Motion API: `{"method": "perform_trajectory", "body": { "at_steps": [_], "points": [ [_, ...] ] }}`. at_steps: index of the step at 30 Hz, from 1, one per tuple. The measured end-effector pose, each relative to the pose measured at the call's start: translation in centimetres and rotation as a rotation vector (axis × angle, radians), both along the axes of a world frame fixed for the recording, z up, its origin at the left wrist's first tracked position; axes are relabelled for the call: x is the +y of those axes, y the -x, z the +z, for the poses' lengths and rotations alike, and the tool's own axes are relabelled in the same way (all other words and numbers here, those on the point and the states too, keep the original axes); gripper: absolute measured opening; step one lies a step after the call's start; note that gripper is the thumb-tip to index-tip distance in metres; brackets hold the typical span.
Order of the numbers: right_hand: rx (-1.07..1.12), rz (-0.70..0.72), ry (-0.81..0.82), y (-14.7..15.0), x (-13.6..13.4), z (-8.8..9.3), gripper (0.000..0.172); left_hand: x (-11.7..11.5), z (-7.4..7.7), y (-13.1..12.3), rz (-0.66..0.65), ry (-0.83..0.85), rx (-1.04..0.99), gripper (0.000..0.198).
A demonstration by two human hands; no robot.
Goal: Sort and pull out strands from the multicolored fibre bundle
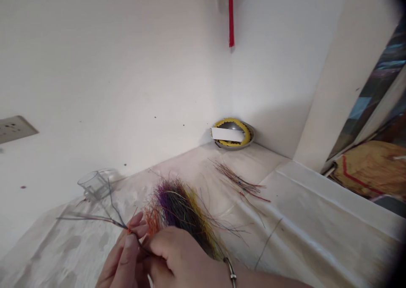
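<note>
My left hand (122, 256) is at the bottom centre, its fingers pinched on a few thin dark strands (91, 217) that stick out to the left. Close beside it, my right hand (184, 258), with a metal bracelet (231, 272) on its wrist, is closed around the base of a thick bundle of coloured strands (180, 209): purple, dark, yellow and orange. The bundle fans upward from the hand over the white cloth-covered surface (301, 233).
A smaller loose pile of reddish strands (241, 182) lies farther back. A clear plastic cup (93, 184) lies on its side at the left by the wall. A round yellow-rimmed dish (233, 133) leans in the corner. A red tassel (231, 19) hangs above. A wall socket (14, 128) is at far left.
</note>
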State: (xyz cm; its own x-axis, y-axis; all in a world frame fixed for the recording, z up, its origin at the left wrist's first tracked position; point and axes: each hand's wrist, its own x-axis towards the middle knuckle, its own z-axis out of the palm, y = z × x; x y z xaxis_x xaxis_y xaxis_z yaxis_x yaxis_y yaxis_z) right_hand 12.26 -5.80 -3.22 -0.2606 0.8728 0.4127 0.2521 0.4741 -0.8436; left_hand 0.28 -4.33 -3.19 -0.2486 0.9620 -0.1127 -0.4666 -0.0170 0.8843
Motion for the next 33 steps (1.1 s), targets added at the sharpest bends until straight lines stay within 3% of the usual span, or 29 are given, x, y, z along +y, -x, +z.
{"method": "perform_trajectory", "body": {
  "at_steps": [4,8,11,14,18,23,26,28,33],
  "points": [
    [0.017,0.067,0.177,-0.6,-0.7,1.2,0.02,-0.5,1.5,-0.7,-0.056,0.126,-0.019,0.045],
    [0.054,0.079,0.268,-1.2,-1.1,1.7,0.023,-1.1,2.0,-0.6,-0.167,0.003,-0.013,0.028],
    [0.016,0.102,0.32,-1.5,-1.0,1.7,0.026,-1.0,2.0,0.1,-0.231,-0.103,0.025,0.03],
    [-0.048,0.158,0.365,-1.9,-1.1,2.2,0.027,-0.9,2.0,1.1,-0.185,-0.194,0.098,0.028],
    [-0.111,0.198,0.408,-1.9,-1.4,2.7,0.027,-0.8,2.2,1.7,-0.146,-0.187,0.14,0.017],
    [-0.116,0.195,0.37,-2.0,-0.9,2.1,0.029,-0.8,2.2,1.5,-0.129,-0.185,0.13,0.016],
    [-0.161,0.001,0.276,-4.0,0.6,1.4,0.035,-0.8,2.3,1.6,-0.062,-0.154,0.148,0.027],
    [-0.359,-0.307,0.172,-6.5,2.0,1.0,0.04,-0.7,2.3,1.8,-0.047,-0.148,0.132,0.025],
    [-0.612,-0.736,0.187,-13.7,4.7,-0.7,0.031,-0.7,2.7,1.9,-0.124,-0.223,0.07,0.015]
  ]
}}
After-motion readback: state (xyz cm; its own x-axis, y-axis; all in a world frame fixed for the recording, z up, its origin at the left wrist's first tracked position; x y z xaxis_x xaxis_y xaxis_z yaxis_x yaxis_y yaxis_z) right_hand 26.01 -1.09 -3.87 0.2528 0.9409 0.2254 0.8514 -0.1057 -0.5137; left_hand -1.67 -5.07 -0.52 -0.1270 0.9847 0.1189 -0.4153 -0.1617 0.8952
